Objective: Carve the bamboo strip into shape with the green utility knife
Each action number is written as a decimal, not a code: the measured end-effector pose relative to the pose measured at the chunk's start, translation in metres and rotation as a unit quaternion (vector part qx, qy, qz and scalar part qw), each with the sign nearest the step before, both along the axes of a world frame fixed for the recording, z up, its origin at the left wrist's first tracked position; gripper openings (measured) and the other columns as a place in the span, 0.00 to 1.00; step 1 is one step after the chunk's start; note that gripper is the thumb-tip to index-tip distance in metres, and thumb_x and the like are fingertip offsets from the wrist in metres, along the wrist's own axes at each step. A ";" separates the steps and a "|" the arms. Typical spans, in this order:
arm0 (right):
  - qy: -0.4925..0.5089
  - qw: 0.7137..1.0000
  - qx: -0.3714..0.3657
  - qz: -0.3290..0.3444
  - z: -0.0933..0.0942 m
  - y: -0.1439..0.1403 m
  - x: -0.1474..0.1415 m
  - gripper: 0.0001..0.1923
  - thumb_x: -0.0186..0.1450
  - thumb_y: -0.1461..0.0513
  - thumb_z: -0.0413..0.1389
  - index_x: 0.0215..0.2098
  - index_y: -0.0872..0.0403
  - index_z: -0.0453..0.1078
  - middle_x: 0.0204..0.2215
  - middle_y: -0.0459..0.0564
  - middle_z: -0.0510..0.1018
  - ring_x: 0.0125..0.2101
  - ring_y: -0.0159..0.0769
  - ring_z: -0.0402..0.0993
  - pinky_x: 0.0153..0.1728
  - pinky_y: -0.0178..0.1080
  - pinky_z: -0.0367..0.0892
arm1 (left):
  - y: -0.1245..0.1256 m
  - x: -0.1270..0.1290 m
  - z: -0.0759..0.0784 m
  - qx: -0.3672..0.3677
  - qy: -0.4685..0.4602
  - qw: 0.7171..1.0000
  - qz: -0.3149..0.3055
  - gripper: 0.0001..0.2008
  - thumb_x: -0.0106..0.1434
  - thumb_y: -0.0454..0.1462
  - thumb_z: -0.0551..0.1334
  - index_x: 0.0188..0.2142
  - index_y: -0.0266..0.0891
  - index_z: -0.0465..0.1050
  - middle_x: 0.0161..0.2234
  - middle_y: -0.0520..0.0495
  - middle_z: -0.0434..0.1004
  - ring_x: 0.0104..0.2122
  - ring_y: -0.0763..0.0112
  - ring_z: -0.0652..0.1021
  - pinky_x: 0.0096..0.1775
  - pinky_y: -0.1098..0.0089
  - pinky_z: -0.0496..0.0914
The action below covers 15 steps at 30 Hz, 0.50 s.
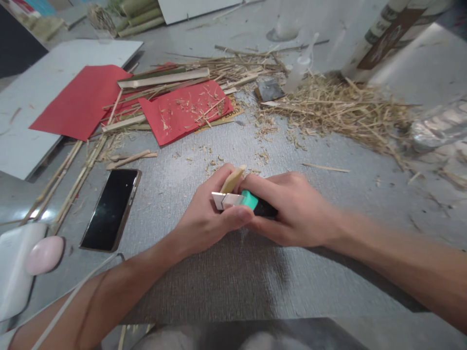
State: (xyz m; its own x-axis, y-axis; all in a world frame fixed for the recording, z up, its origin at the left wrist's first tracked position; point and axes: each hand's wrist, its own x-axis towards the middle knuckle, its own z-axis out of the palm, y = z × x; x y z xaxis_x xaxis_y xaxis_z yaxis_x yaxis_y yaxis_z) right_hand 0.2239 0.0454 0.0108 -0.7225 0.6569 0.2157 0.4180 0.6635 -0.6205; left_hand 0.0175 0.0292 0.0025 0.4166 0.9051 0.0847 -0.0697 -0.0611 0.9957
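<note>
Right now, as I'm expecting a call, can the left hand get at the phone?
Probably yes: only bare table shows between the left hand and the phone, though that hand is busy with the stick.

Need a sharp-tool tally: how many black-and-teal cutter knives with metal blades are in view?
1. The knife is in the right hand, blade pointing left. Others could be hidden, perhaps beneath the yellowish straw heap.

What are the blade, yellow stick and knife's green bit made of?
Blade: probably steel, since it looks silvery and shiny. Stick: maybe bamboo or wood, smooth-looking, with pale yellow cut faces. Green bit: likely plastic, smooth-looking, its colour bright and even.
</note>
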 end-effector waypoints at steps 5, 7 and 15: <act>0.026 0.999 -0.005 0.020 0.000 0.001 0.000 0.17 0.75 0.48 0.54 0.48 0.53 0.69 0.24 0.40 0.71 0.21 0.30 0.63 0.24 0.38 0.47 | 0.000 -0.002 0.001 -0.027 -0.029 0.999 -0.034 0.28 0.59 0.57 0.76 0.36 0.43 0.65 0.27 0.57 0.59 0.26 0.75 0.58 0.26 0.71 0.57; 0.025 0.999 -0.006 0.018 0.001 0.001 0.000 0.18 0.75 0.47 0.54 0.47 0.53 0.70 0.23 0.39 0.69 0.20 0.29 0.62 0.24 0.37 0.46 | 0.000 -0.002 0.002 -0.035 -0.012 0.999 -0.031 0.27 0.59 0.57 0.76 0.36 0.43 0.66 0.28 0.57 0.60 0.26 0.75 0.59 0.26 0.72 0.58; 0.057 0.997 -0.027 0.044 0.001 0.002 0.002 0.29 0.76 0.39 0.51 0.50 0.56 0.73 0.26 0.44 0.76 0.23 0.30 0.67 0.26 0.37 0.54 | 0.000 -0.005 -0.003 -0.050 -0.062 0.994 -0.072 0.34 0.53 0.66 0.74 0.38 0.43 0.67 0.27 0.56 0.65 0.25 0.75 0.60 0.26 0.71 0.57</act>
State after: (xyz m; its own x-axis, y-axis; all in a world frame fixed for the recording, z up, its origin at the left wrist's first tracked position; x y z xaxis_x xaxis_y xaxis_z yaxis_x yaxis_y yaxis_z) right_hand 0.2258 0.0477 0.0114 -0.7509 0.6046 0.2658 0.2835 0.6585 -0.6971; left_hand 0.0121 0.0296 -0.0008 0.5351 0.8430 0.0550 -0.1921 0.0581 0.9797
